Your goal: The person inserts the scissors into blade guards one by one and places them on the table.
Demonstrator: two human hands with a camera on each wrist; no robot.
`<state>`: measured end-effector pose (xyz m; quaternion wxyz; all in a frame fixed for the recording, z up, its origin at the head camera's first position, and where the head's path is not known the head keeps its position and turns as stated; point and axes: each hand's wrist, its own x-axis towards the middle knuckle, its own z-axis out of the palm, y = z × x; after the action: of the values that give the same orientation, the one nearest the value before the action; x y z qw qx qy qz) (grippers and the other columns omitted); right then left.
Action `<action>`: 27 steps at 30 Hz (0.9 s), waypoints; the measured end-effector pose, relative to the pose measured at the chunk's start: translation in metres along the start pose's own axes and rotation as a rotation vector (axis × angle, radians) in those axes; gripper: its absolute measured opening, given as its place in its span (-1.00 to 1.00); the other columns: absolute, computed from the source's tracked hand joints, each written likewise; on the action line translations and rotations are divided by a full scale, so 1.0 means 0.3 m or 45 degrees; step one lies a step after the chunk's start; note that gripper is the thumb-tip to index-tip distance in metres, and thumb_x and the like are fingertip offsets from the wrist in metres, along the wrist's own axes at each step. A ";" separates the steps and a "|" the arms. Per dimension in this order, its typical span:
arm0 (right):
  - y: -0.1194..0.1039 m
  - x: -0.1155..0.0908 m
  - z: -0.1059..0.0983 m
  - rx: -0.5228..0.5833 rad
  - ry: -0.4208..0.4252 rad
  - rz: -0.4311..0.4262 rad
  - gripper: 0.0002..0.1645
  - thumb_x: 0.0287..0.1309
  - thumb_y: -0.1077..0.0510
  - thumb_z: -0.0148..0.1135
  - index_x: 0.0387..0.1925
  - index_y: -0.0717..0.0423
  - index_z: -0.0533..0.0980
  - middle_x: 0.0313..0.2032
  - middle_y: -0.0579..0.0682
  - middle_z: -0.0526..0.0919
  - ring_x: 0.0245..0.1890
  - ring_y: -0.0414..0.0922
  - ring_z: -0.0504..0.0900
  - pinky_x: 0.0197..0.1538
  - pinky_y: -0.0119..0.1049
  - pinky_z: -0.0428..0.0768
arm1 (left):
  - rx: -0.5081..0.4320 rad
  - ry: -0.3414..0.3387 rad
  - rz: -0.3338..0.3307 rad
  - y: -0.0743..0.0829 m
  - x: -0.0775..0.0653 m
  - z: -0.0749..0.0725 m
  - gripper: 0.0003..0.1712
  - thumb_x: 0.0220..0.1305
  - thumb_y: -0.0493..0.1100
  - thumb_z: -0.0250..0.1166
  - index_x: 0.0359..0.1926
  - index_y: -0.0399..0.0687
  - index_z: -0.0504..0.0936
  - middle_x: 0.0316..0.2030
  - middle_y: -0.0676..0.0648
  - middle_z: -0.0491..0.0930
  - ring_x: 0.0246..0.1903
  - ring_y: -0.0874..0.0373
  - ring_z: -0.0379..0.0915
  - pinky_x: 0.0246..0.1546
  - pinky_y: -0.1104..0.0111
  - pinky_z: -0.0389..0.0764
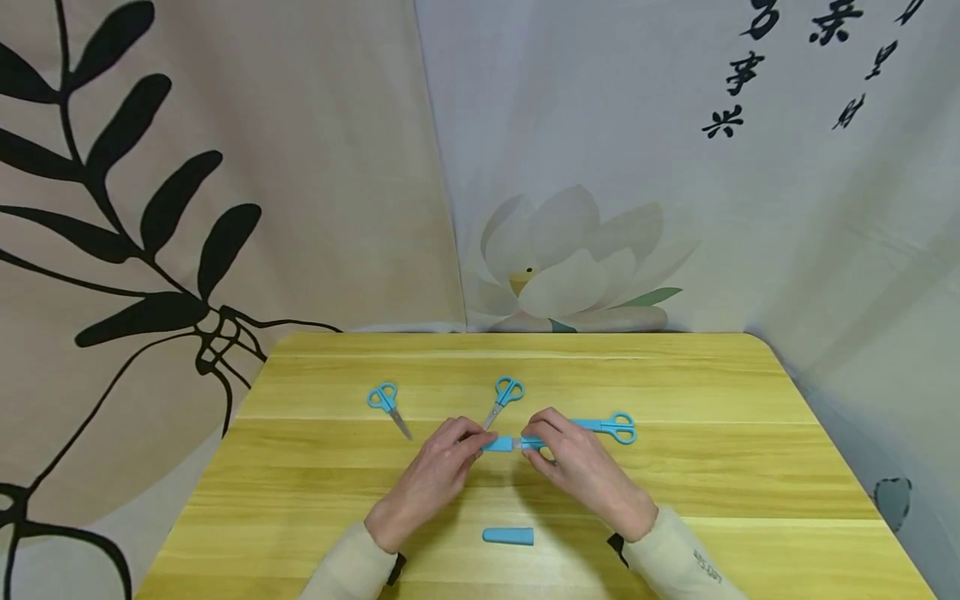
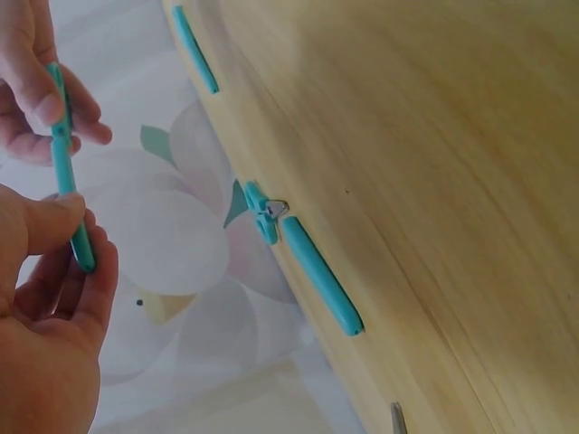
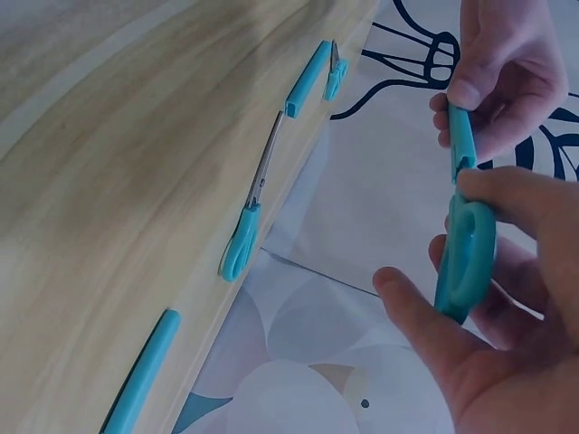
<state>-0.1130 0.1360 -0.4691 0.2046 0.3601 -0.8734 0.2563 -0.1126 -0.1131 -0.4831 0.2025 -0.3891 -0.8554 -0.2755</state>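
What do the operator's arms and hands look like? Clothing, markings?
No gloves on left hand or right hand. Cream left sleeve and right sleeve; the latter has small dark lettering, unreadable. A black piece shows at each cuff.

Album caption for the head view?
Left grip holds a slender blue sheath, right grip blue-handled metal scissors, above a wooden table.

Behind a yellowish wooden table (image 1: 750, 475) with rounded far corners, we see a cream cloth (image 1: 330, 150) at left, printed with a black leafy branch (image 1: 178, 202), meeting a whiter cloth (image 1: 585, 100) at right that bears a pale lotus (image 1: 566, 287) and black brush-style characters (image 1: 742, 73).
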 end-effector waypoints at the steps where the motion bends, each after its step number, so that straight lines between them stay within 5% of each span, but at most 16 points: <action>1: 0.000 0.000 0.001 -0.002 0.000 0.000 -0.72 0.08 0.26 0.59 -0.19 0.12 0.65 -0.12 -0.06 0.62 -0.30 -0.18 0.68 -0.30 -0.39 0.69 | 0.003 -0.004 -0.004 0.001 0.000 0.000 -0.57 0.17 -0.53 0.45 0.05 -0.16 0.74 -0.09 0.00 0.60 -0.10 0.12 0.54 -0.12 0.43 0.66; 15: 0.007 0.001 -0.006 0.053 0.000 0.019 -0.65 0.02 0.24 0.63 -0.16 0.12 0.66 -0.11 -0.05 0.62 -0.27 -0.19 0.68 -0.28 -0.39 0.69 | -0.072 -0.046 -0.107 0.002 0.006 -0.017 -0.57 0.25 -0.44 0.44 0.13 -0.17 0.70 -0.02 0.00 0.61 -0.03 0.14 0.53 -0.08 0.36 0.68; 23: 0.010 0.000 -0.009 0.035 -0.003 0.016 -0.68 0.02 0.26 0.61 -0.18 0.11 0.65 -0.11 -0.06 0.61 -0.28 -0.19 0.67 -0.29 -0.42 0.68 | -0.055 -0.053 -0.085 0.002 0.014 -0.016 -0.68 0.27 -0.30 0.48 0.06 -0.13 0.75 -0.07 0.02 0.58 -0.13 0.19 0.49 -0.18 0.41 0.64; 27: 0.009 0.000 -0.013 0.045 0.014 0.016 -0.69 0.02 0.27 0.60 -0.19 0.11 0.66 -0.11 -0.07 0.61 -0.28 -0.19 0.67 -0.30 -0.43 0.68 | -0.006 -0.028 -0.071 0.000 0.014 -0.011 -0.67 0.22 -0.23 0.53 0.02 -0.10 0.76 -0.07 0.03 0.60 -0.11 0.15 0.52 -0.10 0.28 0.64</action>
<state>-0.1144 0.1401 -0.4670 0.2014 0.3569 -0.8698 0.2749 -0.1146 -0.1129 -0.4783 0.1844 -0.3688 -0.8674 -0.2787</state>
